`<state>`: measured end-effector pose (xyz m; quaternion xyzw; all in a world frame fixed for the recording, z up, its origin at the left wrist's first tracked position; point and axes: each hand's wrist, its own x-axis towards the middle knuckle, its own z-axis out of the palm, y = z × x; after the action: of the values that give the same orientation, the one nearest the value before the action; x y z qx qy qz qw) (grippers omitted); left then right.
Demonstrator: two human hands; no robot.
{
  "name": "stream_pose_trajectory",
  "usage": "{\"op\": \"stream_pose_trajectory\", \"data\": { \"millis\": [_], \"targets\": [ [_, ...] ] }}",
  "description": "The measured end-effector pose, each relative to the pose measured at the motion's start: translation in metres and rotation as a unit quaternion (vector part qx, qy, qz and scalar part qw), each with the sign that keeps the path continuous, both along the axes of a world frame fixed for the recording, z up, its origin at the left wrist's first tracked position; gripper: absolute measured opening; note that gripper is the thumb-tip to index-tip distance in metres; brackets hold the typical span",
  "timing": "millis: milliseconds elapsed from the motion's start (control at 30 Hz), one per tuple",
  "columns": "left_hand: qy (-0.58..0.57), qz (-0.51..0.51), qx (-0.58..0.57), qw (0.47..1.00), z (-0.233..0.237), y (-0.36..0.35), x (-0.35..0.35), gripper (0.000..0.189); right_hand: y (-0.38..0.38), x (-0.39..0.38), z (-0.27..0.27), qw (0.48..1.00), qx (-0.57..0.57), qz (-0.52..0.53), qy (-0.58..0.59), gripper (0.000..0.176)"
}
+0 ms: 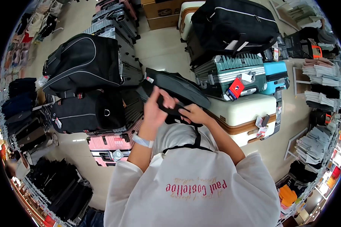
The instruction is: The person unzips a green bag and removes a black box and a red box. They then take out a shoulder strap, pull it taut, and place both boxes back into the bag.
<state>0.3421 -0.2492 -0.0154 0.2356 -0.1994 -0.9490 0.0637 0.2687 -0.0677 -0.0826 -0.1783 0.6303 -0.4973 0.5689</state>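
A dark grey bag [178, 86] with a white label lies slanted in front of me, between the stacks of luggage. Its black strap [172, 110] runs across between my hands. My left hand [158, 106], with a pale band at the wrist, is closed around the left part of the strap; its fingers are slightly blurred. Thumb and fingers of my right hand [194, 114] pinch the strap further right. Part of the bag is hidden behind my hands.
Black duffel bags [89, 115] lie over a pink suitcase [110, 142] at left. A cream suitcase [246, 113], a green suitcase [231, 75] and a black bag [235, 24] stand at right. Clothes racks [62, 185] and shelves of folded clothes [314, 145] line the sides. A cardboard box [161, 15] stands ahead.
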Motion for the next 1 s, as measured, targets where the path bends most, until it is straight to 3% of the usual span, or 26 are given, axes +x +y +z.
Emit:
{"op": "stream_pose_trajectory", "data": {
  "millis": [67, 133, 167, 233, 267, 333, 367, 400, 467, 500, 600, 633, 700, 733, 800, 833, 900, 967, 1000],
  "targets": [
    [0.004, -0.007, 0.005, 1.000, -0.002, 0.005, 0.006, 0.041, 0.002, 0.000, 0.037, 0.995, 0.023, 0.059, 0.080, 0.042],
    [-0.116, 0.159, 0.093, 0.976, -0.044, -0.011, 0.007, 0.037, 0.001, -0.002, 0.086, 0.993, -0.005, 0.076, 0.088, 0.042],
    [-0.166, 0.134, 0.083, 0.973, -0.063, -0.021, 0.008, 0.037, -0.003, -0.001, 0.102, 0.990, -0.031, 0.083, 0.106, 0.042],
    [-0.144, 0.122, 0.107, 0.976, -0.066, -0.017, 0.004, 0.038, -0.011, 0.002, 0.106, 0.989, -0.064, 0.100, 0.088, 0.042],
    [-0.122, 0.112, 0.131, 0.977, -0.066, -0.016, 0.003, 0.039, -0.013, 0.004, 0.093, 0.989, -0.064, 0.098, 0.088, 0.042],
    [-0.052, 0.080, 0.068, 0.993, -0.039, -0.024, 0.002, 0.046, -0.012, 0.009, 0.039, 0.991, 0.098, 0.035, 0.085, 0.043],
    [-0.050, 0.005, -0.012, 0.999, -0.018, -0.025, 0.003, 0.048, -0.003, 0.009, 0.001, 0.997, 0.069, -0.009, 0.041, 0.043],
    [-0.045, -0.068, -0.092, 0.992, -0.005, -0.026, 0.003, 0.050, -0.004, 0.009, 0.007, 0.997, 0.068, -0.010, 0.041, 0.043],
    [-0.059, -0.065, -0.107, 0.990, -0.012, -0.028, 0.002, 0.051, -0.004, 0.011, 0.023, 0.991, 0.053, 0.026, 0.120, 0.041],
    [-0.071, -0.070, -0.118, 0.988, -0.019, -0.027, 0.002, 0.053, -0.006, 0.015, 0.046, 0.993, 0.023, 0.046, 0.102, 0.041],
    [-0.202, -0.039, -0.039, 0.978, -0.064, -0.040, -0.006, 0.050, -0.016, 0.012, 0.114, 0.991, -0.031, 0.063, 0.111, 0.040],
    [-0.202, -0.039, -0.038, 0.978, -0.066, -0.039, -0.004, 0.050, -0.015, 0.008, 0.108, 0.996, -0.017, 0.053, 0.065, 0.040],
    [-0.108, 0.061, 0.107, 0.987, -0.062, -0.039, 0.007, 0.051, -0.018, -0.006, 0.071, 0.997, 0.074, 0.021, 0.016, 0.040],
    [-0.008, 0.056, 0.105, 0.993, -0.057, -0.045, 0.016, 0.051, -0.016, -0.014, 0.041, 0.989, 0.084, 0.022, 0.117, 0.040],
    [0.012, -0.039, -0.064, 0.997, -0.020, -0.037, 0.017, 0.052, -0.004, -0.018, -0.010, 0.994, 0.046, 0.013, 0.096, 0.039],
    [-0.016, -0.073, -0.135, 0.988, -0.015, -0.025, 0.014, 0.053, -0.008, -0.018, 0.003, 0.994, 0.042, 0.017, 0.095, 0.039],
    [-0.070, -0.036, -0.082, 0.993, -0.051, -0.016, 0.010, 0.050, -0.007, -0.014, 0.041, 0.982, 0.037, 0.055, 0.175, 0.039],
    [-0.176, 0.016, -0.021, 0.984, -0.085, -0.017, 0.005, 0.047, -0.007, -0.012, 0.088, 0.985, 0.013, 0.076, 0.152, 0.039],
    [-0.175, 0.012, -0.021, 0.984, -0.080, -0.016, 0.002, 0.047, -0.007, -0.012, 0.105, 0.987, -0.009, 0.095, 0.128, 0.040]
  ]
}}
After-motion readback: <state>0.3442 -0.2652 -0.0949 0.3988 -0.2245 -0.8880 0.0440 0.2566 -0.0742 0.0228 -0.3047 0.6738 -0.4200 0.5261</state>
